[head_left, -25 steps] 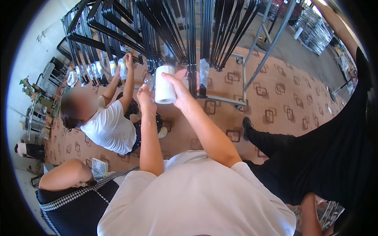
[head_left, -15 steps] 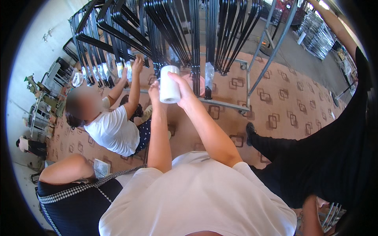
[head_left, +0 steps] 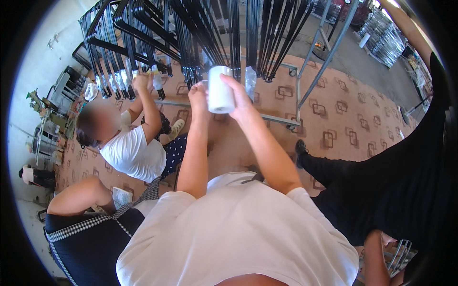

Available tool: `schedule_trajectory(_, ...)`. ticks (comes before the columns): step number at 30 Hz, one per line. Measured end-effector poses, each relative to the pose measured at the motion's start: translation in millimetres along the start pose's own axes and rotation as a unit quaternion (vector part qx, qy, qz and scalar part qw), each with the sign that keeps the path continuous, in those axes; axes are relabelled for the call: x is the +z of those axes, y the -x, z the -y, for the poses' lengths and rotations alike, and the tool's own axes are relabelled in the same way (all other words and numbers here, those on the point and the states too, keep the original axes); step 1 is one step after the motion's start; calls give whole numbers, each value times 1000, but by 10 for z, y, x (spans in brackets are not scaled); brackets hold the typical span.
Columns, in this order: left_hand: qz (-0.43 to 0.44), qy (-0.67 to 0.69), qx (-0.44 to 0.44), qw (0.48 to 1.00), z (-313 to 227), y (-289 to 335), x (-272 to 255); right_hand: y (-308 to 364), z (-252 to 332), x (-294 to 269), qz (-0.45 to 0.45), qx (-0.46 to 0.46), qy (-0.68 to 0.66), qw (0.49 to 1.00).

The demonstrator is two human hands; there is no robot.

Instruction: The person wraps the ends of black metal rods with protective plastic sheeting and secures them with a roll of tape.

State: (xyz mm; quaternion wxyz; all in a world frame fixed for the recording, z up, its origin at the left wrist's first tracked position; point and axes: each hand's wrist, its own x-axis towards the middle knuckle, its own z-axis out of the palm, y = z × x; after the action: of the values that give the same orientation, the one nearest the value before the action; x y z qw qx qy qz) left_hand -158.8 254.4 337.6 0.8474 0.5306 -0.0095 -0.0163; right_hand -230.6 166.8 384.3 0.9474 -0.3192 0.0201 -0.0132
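Head view shows the right hand (head_left: 241,101) gripping a white cylindrical roll (head_left: 220,93), left hand (head_left: 198,97) curled, hold unclear.

Workshop with hanging black tubes (head_left: 236,38)

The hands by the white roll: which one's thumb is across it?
The right hand: its thumb lies across the white roll; the left hand is by the roll's left side.

**Workers and Machines Ring Patterned Floor (head_left: 350,155)**

Machinery (head_left: 44,107) lines the floor's left edge, where a distant person (head_left: 38,176) appears near the white wall (head_left: 33,62). A white-shirted co-worker (head_left: 133,155) is seen nearer. At the right edge is a black-clad person (head_left: 391,190); silvery stacked goods (head_left: 385,40) stand toward the far right corner.
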Motion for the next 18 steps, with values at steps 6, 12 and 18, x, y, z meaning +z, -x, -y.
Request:
schedule_trajectory(6, 57, -77, -136, 986, 259, 669, 56, 425, 59, -476, -7, 84, 33, 996)
schedule_trajectory(12, 110, -103, -155, 976, 286, 702, 103, 588, 82, -543, -16, 48, 17, 999)
schedule_trajectory(18, 106, -84, -173, 976, 248, 727, 205, 610, 86, -564, -22, 40, 2, 999)
